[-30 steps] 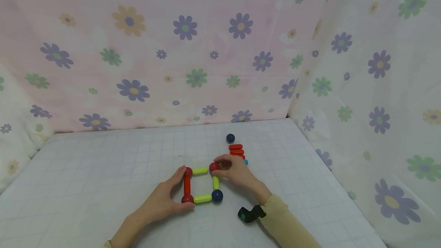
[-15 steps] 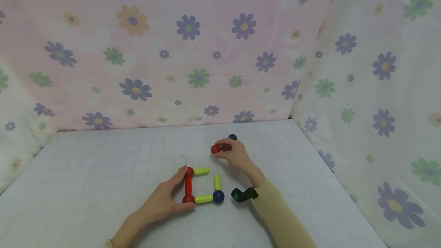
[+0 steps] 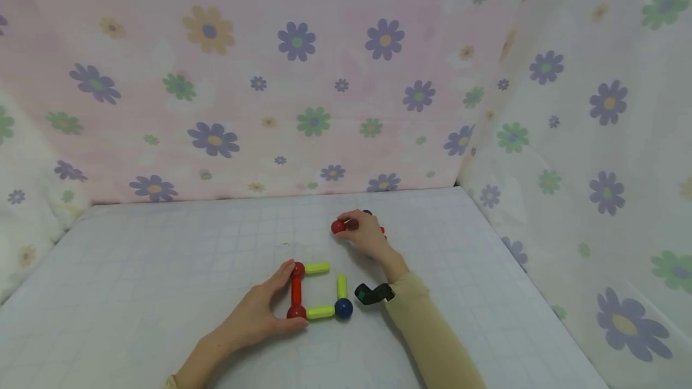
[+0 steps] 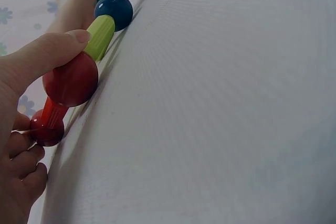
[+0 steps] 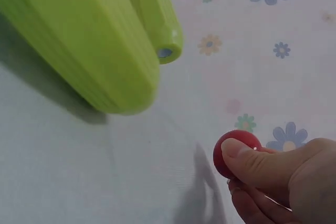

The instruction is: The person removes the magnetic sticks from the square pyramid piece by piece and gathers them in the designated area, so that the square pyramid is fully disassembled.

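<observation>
One red ball point(image 3: 337, 227), pinched between thumb and fingertips of the right hand point(image 3: 367, 236), beyond the far side of the rod-and-ball frame point(image 3: 296, 302). Right fingers curled in, only the ball's width between the tips. Whether the ball touches the table point(image 3: 162, 269), hard to say; the right wrist view shows a shadow near it.

Frame lies on the table, left of the right sleeve. Left side: red rod point(image 3: 296, 288) joining near red ball point(image 3: 297, 313) and far red ball point(image 3: 298, 269). Near side: yellow-green rod point(image 3: 321, 312) running to a dark blue ball point(image 3: 343, 308) at the near right corner. Right-side rod point(image 3: 342, 286) goes up from the blue ball; far-side rod point(image 3: 317, 268) goes right from the far red ball. Their free ends stand apart.

Left hand point(image 3: 259, 311) holds the frame's left side, thumb and fingers spread to span it: thumb at the near red ball, fingers bent at the far red ball.

Past the right hand: dark ball point(image 3: 367, 212) and a bit of red piece point(image 3: 382, 230), both mostly hidden. Black device point(image 3: 373, 294) by the cuff of the beige sleeve point(image 3: 432, 329). Floral cloth point(image 3: 238, 101) at back.
</observation>
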Motion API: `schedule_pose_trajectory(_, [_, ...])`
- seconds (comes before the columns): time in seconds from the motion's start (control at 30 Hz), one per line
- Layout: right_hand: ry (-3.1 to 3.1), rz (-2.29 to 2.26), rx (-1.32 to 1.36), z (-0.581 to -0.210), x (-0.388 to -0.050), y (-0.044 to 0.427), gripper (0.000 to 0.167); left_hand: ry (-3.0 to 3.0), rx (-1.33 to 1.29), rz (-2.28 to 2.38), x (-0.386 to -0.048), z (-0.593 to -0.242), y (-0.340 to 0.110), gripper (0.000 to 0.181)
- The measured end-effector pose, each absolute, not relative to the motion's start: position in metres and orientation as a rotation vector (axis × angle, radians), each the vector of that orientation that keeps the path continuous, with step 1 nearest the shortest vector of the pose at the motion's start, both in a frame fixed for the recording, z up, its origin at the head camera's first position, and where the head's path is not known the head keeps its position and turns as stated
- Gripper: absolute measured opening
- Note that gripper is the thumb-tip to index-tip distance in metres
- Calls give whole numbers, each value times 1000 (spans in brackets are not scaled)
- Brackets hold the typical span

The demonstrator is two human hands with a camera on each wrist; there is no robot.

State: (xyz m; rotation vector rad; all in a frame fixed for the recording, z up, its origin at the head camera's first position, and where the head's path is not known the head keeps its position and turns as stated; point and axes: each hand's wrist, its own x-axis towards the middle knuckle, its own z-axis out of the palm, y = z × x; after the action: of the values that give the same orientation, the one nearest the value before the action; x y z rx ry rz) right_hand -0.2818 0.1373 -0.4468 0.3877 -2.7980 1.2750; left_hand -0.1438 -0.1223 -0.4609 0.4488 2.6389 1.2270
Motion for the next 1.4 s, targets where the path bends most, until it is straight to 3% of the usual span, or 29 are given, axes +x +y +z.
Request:
schedule_pose_trajectory(0.8, [-2815, 1218, 427, -448, -280, 131, 40, 2648, 431, 1208, -143, -460, -123, 108])
schedule_pose_trajectory(1.13, [-2729, 1318, 599, -392, -245, 141, 37, 2643, 428, 1208, -143, -461, -121, 109])
schedule_pose_trajectory(1.4, [-2956, 1374, 783, -411, -210, 163, 37, 2633, 415, 1203, -144, -459, -121, 109])
